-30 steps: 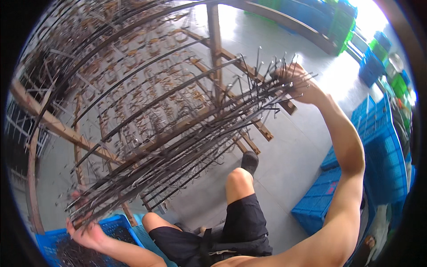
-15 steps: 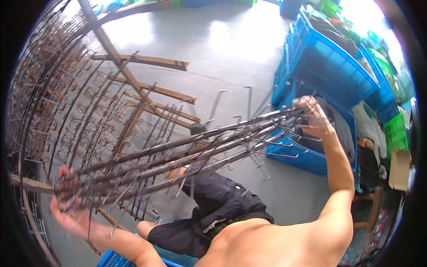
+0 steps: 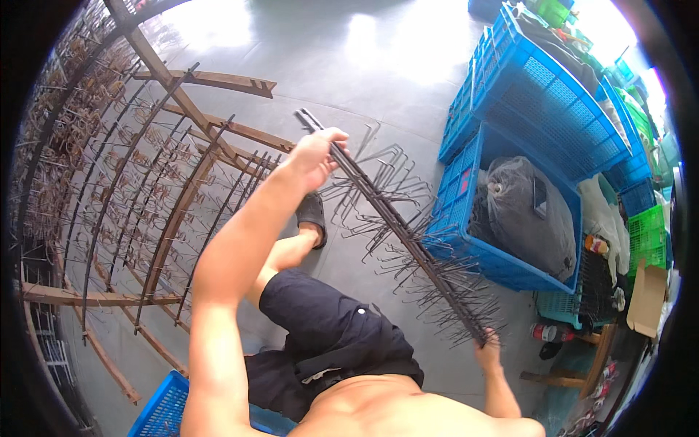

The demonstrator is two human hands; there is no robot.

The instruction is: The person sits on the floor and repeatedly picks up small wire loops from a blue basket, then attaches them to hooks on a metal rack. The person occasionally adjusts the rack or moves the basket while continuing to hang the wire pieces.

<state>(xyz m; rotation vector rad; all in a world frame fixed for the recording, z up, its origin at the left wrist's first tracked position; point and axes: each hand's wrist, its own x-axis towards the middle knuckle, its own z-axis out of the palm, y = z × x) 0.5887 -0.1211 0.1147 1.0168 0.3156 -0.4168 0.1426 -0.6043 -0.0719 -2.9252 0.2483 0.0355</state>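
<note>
Across the middle of the view slants a bundle of long dark metal hook rods (image 3: 393, 218), bristling with thin bent wire hooks along its length. My left hand (image 3: 318, 156) is closed round the bundle near its far end, whose tips stick out past my fingers. At the near right end, my right hand (image 3: 489, 349) grips it, with its fingers partly hidden by the wires. The rods are drawn together side by side, and their hooks hang out on both sides.
At left stands a wooden rack (image 3: 164, 76) hung with hook rods carrying small brown pieces. Blue crates (image 3: 455, 189) are stacked on the right, the lower holding a plastic-wrapped dark bag (image 3: 528, 211). A green crate (image 3: 646, 237) and cardboard box (image 3: 650, 298) stand beyond. I sit over a blue basket (image 3: 162, 411).
The bundle has swung round: its left end has gone up and away, its right end down towards me. The rods, earlier spread apart, now lie close together. Both hands moved with them.
</note>
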